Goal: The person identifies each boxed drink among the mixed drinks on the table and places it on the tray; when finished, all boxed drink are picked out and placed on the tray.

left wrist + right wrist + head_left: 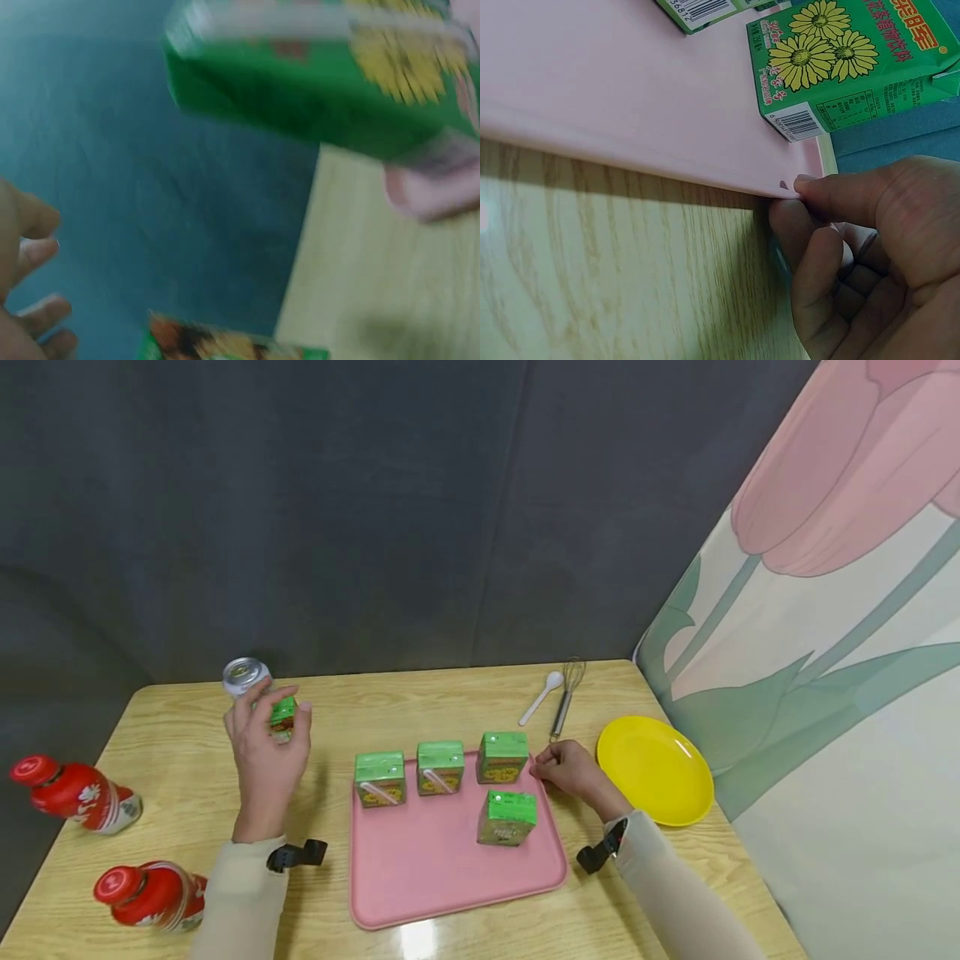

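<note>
My left hand [268, 752] reaches over the back left of the table, its fingers spread around a small green drink carton [282, 717]. In the left wrist view a gap shows between the fingertips [46, 247] and the carton's printed edge [232, 345] low in the frame. A silver-topped can [246, 675] stands just behind these fingers. My right hand [567, 768] pinches the pink tray [667, 161] at its back right corner, thumb on top of the rim and a finger beneath. Three green cartons line the tray's back, one of them [832, 67] beside the right thumb; another [507, 818] stands nearer.
Two red-capped bottles [90, 797] stand at the left, the nearer bottle [153, 897] partly behind the left sleeve. A white spoon [542, 697] and a whisk [562, 706] lie behind the tray. To the right is a yellow plate [656, 768], close by the wall.
</note>
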`<state>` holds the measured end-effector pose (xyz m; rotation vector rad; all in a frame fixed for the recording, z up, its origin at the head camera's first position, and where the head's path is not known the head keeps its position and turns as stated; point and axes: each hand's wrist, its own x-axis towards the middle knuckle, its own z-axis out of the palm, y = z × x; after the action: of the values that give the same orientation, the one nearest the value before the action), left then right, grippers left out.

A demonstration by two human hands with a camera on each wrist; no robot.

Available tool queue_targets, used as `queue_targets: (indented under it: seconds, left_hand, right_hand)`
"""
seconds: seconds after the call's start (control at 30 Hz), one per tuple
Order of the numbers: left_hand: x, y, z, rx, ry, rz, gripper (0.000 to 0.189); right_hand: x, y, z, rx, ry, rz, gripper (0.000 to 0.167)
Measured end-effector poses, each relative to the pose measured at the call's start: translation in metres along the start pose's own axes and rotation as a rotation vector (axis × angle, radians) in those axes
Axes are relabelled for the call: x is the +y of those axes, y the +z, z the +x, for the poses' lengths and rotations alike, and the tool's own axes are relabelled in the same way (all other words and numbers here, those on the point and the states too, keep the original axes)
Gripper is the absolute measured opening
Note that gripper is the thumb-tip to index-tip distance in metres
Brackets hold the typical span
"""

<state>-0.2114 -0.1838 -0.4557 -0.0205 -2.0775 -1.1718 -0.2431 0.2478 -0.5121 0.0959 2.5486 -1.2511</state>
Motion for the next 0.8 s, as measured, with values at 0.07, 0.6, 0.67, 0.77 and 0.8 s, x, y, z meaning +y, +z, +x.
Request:
queue_targets:
  seconds: [0.07,0.6,0.67,0.77,0.8]
  left_hand:
    - [-0.012,-0.003,-0.001,0.001,-0.074,0.041,0.03]
    - [-0.027,-0.006,-0.002,-0.149,-0.235,0.209,0.042]
    - [-0.027,-0.006,-0.003,-0.147,-0.259,0.207,0.04]
    - [-0.03,-0.007,-0.004,-0.16,-0.307,0.144,0.042]
    - [-0.033,-0.008,-0.005,-0.163,-0.326,0.116,0.043]
  right_hand:
    - [0.0,0.0,0.0,-0.005,-0.003,0.001,0.01]
    - [0.004,-0.001,-0.001,-0.002,-0.005,0.005,0.012]
    - [0.004,-0.001,-0.001,-0.003,-0.006,0.01,0.012]
    - [0.003,-0.001,-0.001,0.0,-0.002,0.005,0.012]
    - [0.003,-0.001,0.0,0.002,-0.003,-0.001,0.012]
